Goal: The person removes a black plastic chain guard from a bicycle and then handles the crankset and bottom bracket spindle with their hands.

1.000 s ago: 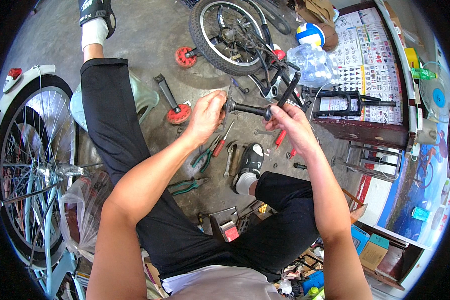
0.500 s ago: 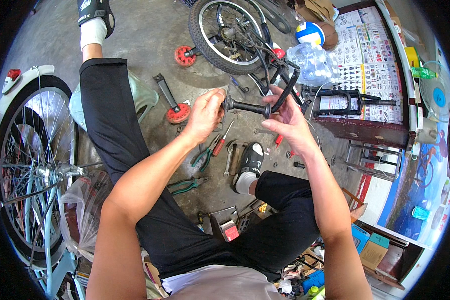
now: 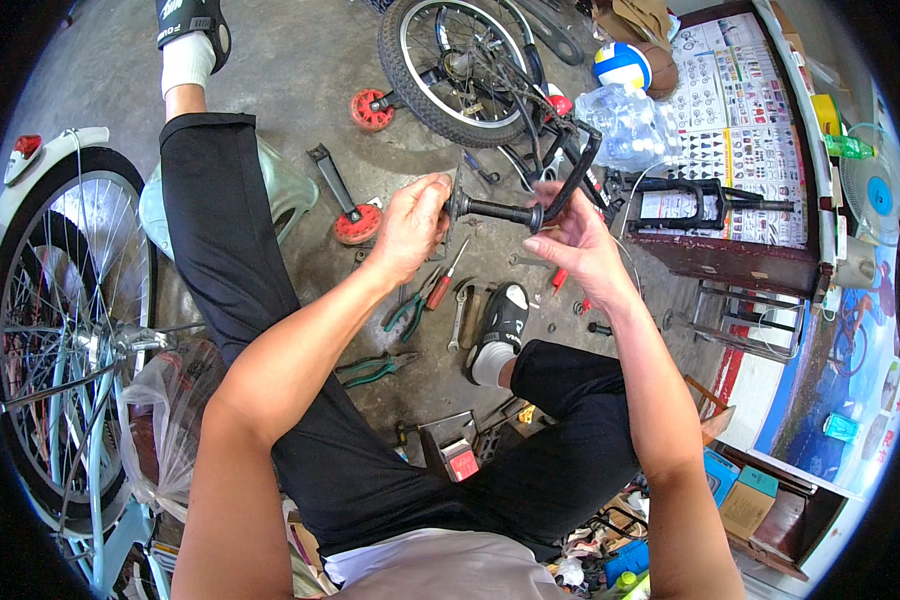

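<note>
A black bicycle crank (image 3: 500, 210) is held crosswise in front of me; its bent arm rises at the right end. My left hand (image 3: 417, 225) is closed on the thin chainring plate, seen edge-on, at the left end of the axle. At the other end, my right hand (image 3: 578, 245) curls round the round collar where the arm bends. Its thumb lies below the collar and its fingers are above, partly behind the arm and slightly blurred. Beneath on the floor lie a red-handled screwdriver (image 3: 437, 290), green-handled pliers (image 3: 375, 370) and a wrench (image 3: 460, 318).
A small bicycle (image 3: 460, 75) lies ahead, near red training wheels (image 3: 357, 225). Right of it are bottles in wrap (image 3: 625, 125), a ball (image 3: 620, 66) and a black fork (image 3: 710, 203) on a poster-covered cabinet (image 3: 740, 120). A light-blue bicycle (image 3: 100, 350) stands at left.
The fingers of my right hand have shifted slightly round the collar. My left hand keeps its grip, and the crank is almost still.
</note>
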Demonstrator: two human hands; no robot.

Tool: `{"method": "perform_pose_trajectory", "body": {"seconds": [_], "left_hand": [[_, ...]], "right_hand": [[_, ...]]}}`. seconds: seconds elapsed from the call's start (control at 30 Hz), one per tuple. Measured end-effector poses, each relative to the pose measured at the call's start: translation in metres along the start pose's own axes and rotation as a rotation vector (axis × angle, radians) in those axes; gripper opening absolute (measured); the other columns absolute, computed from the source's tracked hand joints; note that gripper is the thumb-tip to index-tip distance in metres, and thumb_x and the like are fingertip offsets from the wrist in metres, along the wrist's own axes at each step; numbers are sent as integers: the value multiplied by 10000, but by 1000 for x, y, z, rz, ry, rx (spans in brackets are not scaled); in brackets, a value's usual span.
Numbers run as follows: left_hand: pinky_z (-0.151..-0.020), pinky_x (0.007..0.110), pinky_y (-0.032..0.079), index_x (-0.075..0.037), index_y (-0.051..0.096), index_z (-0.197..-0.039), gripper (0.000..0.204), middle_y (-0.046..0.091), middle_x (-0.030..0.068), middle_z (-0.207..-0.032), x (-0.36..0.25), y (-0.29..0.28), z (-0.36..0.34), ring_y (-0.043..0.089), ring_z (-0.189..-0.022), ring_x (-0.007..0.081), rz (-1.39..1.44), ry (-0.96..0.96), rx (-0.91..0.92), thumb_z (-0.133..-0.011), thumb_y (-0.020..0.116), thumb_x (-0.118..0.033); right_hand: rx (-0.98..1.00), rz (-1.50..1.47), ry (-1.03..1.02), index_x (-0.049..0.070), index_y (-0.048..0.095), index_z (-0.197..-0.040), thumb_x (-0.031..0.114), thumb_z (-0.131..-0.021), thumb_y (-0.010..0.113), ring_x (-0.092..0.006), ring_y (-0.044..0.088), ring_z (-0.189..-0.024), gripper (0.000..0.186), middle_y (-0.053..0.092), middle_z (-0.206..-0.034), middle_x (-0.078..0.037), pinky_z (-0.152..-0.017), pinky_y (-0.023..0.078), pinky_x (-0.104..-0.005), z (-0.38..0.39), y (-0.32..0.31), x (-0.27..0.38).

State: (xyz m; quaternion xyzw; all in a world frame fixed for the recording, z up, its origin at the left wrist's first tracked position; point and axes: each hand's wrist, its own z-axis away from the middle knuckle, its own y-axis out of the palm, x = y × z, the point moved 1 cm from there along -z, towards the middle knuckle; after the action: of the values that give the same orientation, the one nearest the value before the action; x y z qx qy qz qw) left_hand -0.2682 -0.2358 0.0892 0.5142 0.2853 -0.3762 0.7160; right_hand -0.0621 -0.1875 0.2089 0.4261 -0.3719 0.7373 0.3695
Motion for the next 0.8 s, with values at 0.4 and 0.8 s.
{"method": "perform_pose_trajectory", "body": {"seconds": [0.4,0.8], "left_hand": [[-406,220,271,-134,598,-910,261,452,-97,-625,1,1,0,371,-465,21,10,11,-8,-1049,468,-313],[-408,227,263,-117,630,-921,296,472,-93,-631,-2,1,0,364,-468,21,4,15,-6,-1047,471,-334]], "right_hand": [[5,-45,15,46,579,-1283,142,-847,830,-116,636,-938,512,664,-1052,-52,-840,521,-284,1,0,4],[59,-31,179,16,596,-1290,293,-953,723,-191,674,-975,454,692,-1120,-97,-873,527,-319,-1,-5,5]]}}
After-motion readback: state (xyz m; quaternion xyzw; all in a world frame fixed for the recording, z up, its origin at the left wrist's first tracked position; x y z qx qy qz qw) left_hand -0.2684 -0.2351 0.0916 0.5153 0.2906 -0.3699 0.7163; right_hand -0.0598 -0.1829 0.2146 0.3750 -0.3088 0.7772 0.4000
